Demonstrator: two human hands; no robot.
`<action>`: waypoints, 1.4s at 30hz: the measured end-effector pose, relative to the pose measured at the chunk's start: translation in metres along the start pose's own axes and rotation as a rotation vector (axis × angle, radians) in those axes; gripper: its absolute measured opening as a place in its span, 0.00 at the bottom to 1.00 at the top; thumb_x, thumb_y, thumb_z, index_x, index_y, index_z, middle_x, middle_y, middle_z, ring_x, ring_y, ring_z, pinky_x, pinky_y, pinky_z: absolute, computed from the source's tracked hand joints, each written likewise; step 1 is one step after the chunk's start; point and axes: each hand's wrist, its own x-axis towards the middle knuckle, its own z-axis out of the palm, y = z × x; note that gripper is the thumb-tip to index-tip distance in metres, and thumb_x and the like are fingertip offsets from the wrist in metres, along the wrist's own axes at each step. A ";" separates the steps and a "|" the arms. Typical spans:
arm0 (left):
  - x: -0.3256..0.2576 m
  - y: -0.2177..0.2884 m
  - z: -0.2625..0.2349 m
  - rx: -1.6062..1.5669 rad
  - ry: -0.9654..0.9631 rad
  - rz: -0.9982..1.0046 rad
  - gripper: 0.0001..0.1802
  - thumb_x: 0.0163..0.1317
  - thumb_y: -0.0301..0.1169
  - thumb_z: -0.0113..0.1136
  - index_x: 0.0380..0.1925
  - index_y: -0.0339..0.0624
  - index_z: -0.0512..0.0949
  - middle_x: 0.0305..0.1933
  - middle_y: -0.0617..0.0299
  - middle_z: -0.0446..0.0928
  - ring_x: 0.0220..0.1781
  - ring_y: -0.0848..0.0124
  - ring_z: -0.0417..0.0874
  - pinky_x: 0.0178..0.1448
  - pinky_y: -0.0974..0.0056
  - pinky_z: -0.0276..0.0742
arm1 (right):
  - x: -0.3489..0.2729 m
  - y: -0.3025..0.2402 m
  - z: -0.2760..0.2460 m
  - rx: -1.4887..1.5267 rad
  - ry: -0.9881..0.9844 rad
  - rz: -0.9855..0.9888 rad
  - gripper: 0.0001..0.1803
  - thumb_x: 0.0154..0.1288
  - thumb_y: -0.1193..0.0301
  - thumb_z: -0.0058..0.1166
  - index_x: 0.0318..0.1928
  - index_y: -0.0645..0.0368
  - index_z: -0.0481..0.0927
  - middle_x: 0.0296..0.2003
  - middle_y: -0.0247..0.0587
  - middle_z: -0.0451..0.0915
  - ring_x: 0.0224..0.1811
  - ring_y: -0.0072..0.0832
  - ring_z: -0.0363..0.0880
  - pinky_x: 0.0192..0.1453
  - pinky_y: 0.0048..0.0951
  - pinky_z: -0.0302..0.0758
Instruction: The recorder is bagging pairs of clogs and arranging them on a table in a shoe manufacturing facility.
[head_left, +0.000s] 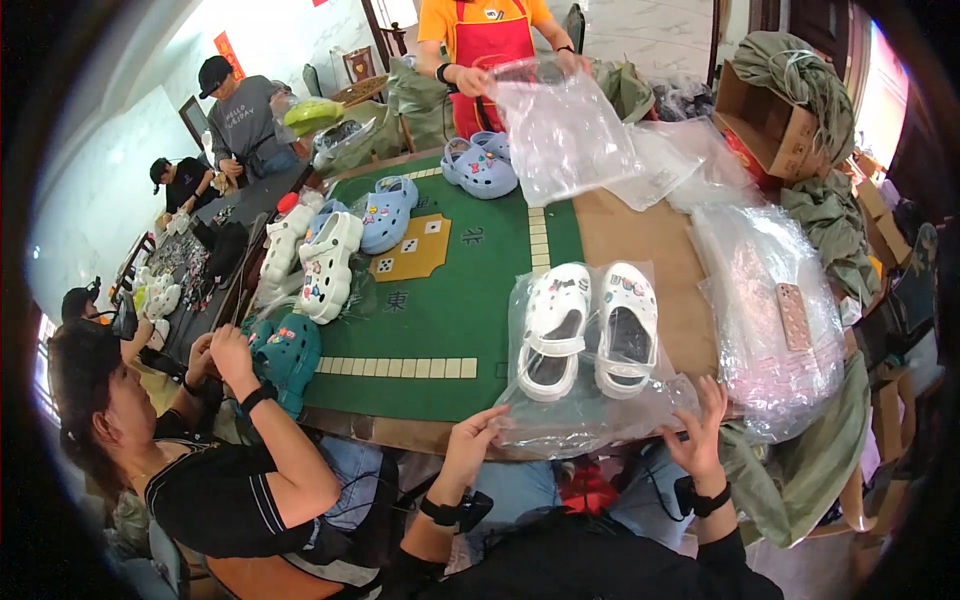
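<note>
Both forearms of the wearer rise from the lower edge, each with a black band at the wrist. Left hand (470, 440): fingers curled, pinching the near left edge of a clear plastic bag (590, 410) at the table's front edge. Right hand (700, 425): fingers spread and raised, tips touching the bag's near right corner; whether it truly grips the film cannot be told. Two white clogs (588, 328) with small charms lie side by side inside the bag, toes away from the wearer, on the green game mat (450, 300) where it meets bare brown table (630, 230).

Right of the bag: one heap of clear bags (770, 330) with one pinkish phone (795, 315) lying on it.

Left edge of the mat: two white clogs (310, 255), two teal clogs (288, 350), two light blue clogs (385, 212).

Far edge: two lavender clogs (480, 165) in front of a person in a red apron (490, 40), who holds one open clear bag (560, 125) in both hands.

A person in a black top (210, 490) sits at the wearer's left, hands raised near the teal pair. Three further people sit along the far left.
</note>
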 end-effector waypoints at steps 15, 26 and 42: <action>-0.014 0.017 0.013 1.153 -0.078 0.597 0.35 0.43 0.23 0.63 0.57 0.61 0.73 0.70 0.46 0.52 0.68 0.44 0.56 0.68 0.49 0.57 | 0.003 0.007 -0.006 0.181 -0.225 -0.050 0.13 0.35 0.77 0.65 0.28 0.52 0.85 0.61 0.50 0.68 0.68 0.51 0.57 0.69 0.53 0.51; 0.007 0.014 0.012 0.883 -0.231 0.853 0.14 0.47 0.15 0.56 0.35 0.40 0.80 0.41 0.57 0.82 0.56 0.57 0.77 0.66 0.48 0.61 | 0.032 0.003 -0.010 0.947 -0.328 0.120 0.05 0.47 0.76 0.63 0.27 0.56 0.82 0.60 0.43 0.71 0.71 0.49 0.53 0.73 0.54 0.41; 0.006 0.015 0.017 0.812 -0.081 0.716 0.08 0.57 0.18 0.52 0.31 0.31 0.80 0.30 0.52 0.81 0.30 0.68 0.83 0.39 0.67 0.76 | -0.016 0.019 0.006 1.233 -0.105 0.760 0.06 0.60 0.76 0.56 0.33 0.68 0.81 0.38 0.47 0.83 0.41 0.34 0.81 0.64 0.42 0.65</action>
